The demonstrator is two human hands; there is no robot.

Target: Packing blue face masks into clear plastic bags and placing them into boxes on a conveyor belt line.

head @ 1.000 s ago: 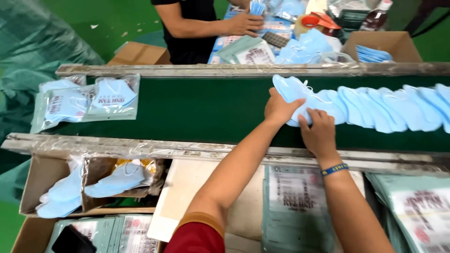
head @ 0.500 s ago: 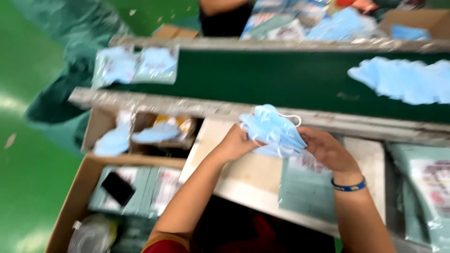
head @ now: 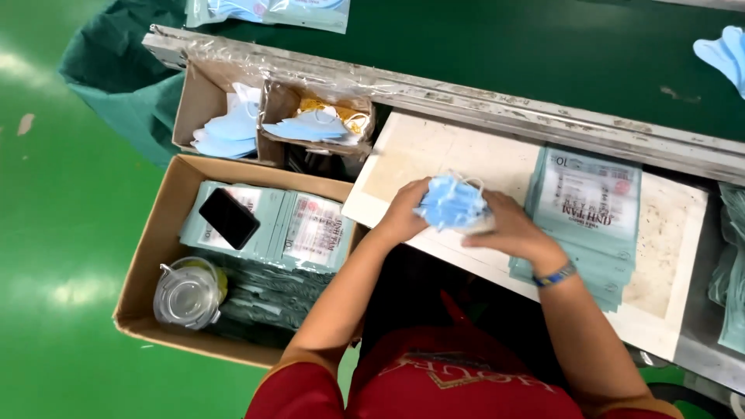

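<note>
A folded bunch of light blue face masks [head: 452, 202] rests between both my hands over a pale work board [head: 419, 155]. My left hand [head: 403, 211] grips the bunch from its left side. My right hand [head: 508, 227], with a blue wristband, closes on it from the right and below. A stack of flat teal printed pouches [head: 586, 202] lies on the board just right of my hands.
A green conveyor belt [head: 504, 54] runs behind a metal rail, with more blue masks [head: 725, 54] at its right end. To the left, a cardboard box [head: 147, 256] holds packed pouches, a black phone [head: 228, 217] and a lidded plastic cup [head: 188, 293]. Small boxes [head: 268, 124] hold loose masks.
My hands lifted a bunch of masks off the conveyor belt, drew it back over the rail and lowered it onto the work board. The view tilted down and left.
</note>
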